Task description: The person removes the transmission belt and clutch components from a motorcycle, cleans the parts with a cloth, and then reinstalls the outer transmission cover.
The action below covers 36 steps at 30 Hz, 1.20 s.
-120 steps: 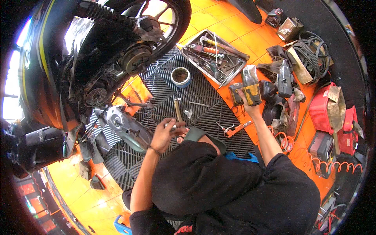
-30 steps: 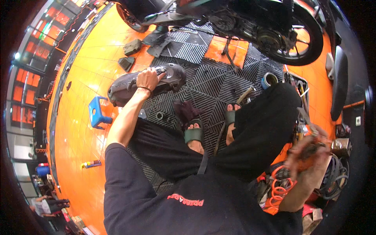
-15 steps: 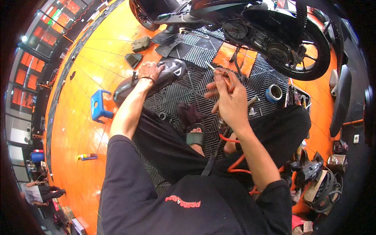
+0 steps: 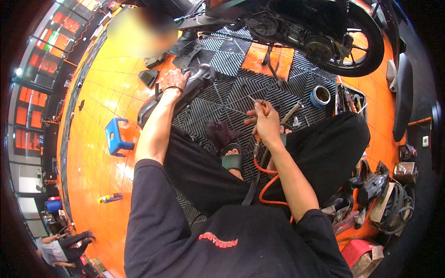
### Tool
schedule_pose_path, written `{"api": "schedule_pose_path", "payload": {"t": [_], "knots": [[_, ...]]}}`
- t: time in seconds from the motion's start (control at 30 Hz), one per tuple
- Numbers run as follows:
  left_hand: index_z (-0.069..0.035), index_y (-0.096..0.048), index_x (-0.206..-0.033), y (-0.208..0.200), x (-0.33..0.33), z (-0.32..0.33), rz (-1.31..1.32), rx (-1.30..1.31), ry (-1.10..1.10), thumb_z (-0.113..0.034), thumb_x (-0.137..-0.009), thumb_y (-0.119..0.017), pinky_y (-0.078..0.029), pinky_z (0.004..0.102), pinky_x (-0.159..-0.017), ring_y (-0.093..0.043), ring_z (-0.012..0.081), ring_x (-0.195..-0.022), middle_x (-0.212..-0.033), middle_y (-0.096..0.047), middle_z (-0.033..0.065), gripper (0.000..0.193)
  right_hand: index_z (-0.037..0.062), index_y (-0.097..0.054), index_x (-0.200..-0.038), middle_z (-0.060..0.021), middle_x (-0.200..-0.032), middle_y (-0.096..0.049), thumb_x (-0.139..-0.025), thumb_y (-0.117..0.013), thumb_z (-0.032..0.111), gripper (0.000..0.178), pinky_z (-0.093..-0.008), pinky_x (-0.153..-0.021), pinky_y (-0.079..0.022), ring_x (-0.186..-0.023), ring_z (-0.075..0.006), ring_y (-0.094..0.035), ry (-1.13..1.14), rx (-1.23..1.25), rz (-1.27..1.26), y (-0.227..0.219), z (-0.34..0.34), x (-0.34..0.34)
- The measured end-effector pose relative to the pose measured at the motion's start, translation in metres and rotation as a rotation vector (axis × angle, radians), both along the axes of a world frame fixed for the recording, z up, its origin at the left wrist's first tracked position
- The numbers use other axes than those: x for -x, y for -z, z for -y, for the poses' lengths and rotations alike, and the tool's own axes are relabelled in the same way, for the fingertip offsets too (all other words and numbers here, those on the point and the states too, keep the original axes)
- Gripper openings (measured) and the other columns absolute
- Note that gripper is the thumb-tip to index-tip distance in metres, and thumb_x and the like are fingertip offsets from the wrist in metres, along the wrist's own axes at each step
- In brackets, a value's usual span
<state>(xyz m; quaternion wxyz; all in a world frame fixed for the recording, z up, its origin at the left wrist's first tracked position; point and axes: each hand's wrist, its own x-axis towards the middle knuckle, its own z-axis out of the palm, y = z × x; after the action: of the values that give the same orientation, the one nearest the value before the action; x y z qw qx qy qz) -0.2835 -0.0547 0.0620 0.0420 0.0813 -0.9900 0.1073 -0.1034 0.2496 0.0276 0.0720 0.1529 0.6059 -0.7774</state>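
My left hand (image 4: 173,82) is closed over a long dark motorcycle muffler (image 4: 198,79) with a grey shield, which lies slanted on the floor at the left. In my right hand (image 4: 268,124), held above the mat between my knees, is an air blow gun (image 4: 256,144). Its thin nozzle points up and away to the left, apart from the muffler, and most of its body is hidden by my fingers. An orange hose (image 4: 265,189) runs from the gun toward me, past my right forearm.
A motorcycle (image 4: 320,46) stands ahead on the dark ribbed mat (image 4: 208,109). Around me are a blue stool (image 4: 113,134), a blue-rimmed tin (image 4: 320,96), a tool tray (image 4: 352,99) and a dark cloth (image 4: 220,134). A blurred patch covers part of the upper left.
My right hand has come down and nearer to me with the blow gun, and more of the hose shows. My left hand stays on the muffler. The view has shifted slightly.
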Motion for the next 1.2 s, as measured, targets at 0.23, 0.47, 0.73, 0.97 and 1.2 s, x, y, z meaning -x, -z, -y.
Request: {"api": "schedule_pose_path", "payload": {"t": [0.23,0.47,0.73,0.97,1.2], "knots": [[-0.003,-0.077,-0.096,0.004,0.002,-0.012,0.024,-0.006,0.006,-0.067,-0.09,-0.058,-0.058,0.045,-0.081,-0.073,0.0345,-0.095,-0.097,-0.074,0.0199,0.067,0.0007,-0.05,-0.132,-0.0107,-0.094,-0.068,-0.107,-0.047,0.029,0.037,-0.0277,-0.039,-0.049,-0.067,-0.0161,-0.071,0.019,-0.036,0.017,0.003,-0.004,0.002],[-0.004,-0.076,-0.098,0.012,-0.001,-0.004,0.025,0.008,-0.002,-0.066,-0.09,-0.059,-0.059,0.0454,-0.08,-0.073,0.0345,-0.095,-0.097,-0.074,0.0199,0.065,-0.0002,-0.05,-0.132,-0.011,-0.095,-0.068,-0.107,-0.048,0.027,0.037,-0.0284,-0.04,-0.05,-0.067,-0.0164,-0.072,0.008,-0.055,0.009,-0.002,-0.003,-0.001],[-0.003,-0.076,-0.1,0.016,0.003,0.012,0.026,0.036,0.002,-0.065,-0.089,-0.06,-0.058,0.0462,-0.083,-0.073,0.0356,-0.098,-0.101,-0.074,0.0212,0.065,0.0006,-0.052,-0.129,-0.0119,-0.094,-0.068,-0.106,-0.051,0.028,0.036,-0.0254,-0.039,-0.048,-0.065,-0.0166,-0.07,0.02,-0.02,0.012,-0.006,0.006,0.0],[-0.007,-0.074,-0.111,0.016,0.003,0.006,0.117,0.101,-0.027,-0.071,-0.088,-0.056,-0.056,0.0517,-0.09,-0.069,0.0397,-0.108,-0.113,-0.071,0.023,0.07,0.0011,-0.053,-0.128,-0.0105,-0.091,-0.068,-0.104,-0.054,0.026,0.034,-0.0289,-0.041,-0.049,-0.064,-0.0173,-0.071,0.034,-0.055,-0.003,0.01,0.006,0.0],[-0.004,-0.074,-0.108,0.019,0.001,0.005,0.093,0.207,-0.024,-0.062,-0.09,-0.062,-0.057,0.0486,-0.088,-0.07,0.0376,-0.106,-0.112,-0.072,0.0209,0.062,0.0018,-0.055,-0.125,-0.0116,-0.093,-0.07,-0.104,-0.053,0.026,0.032,-0.0306,-0.043,-0.052,-0.065,-0.0179,-0.072,0.018,-0.088,-0.001,0.002,0.001,-0.001]]}}
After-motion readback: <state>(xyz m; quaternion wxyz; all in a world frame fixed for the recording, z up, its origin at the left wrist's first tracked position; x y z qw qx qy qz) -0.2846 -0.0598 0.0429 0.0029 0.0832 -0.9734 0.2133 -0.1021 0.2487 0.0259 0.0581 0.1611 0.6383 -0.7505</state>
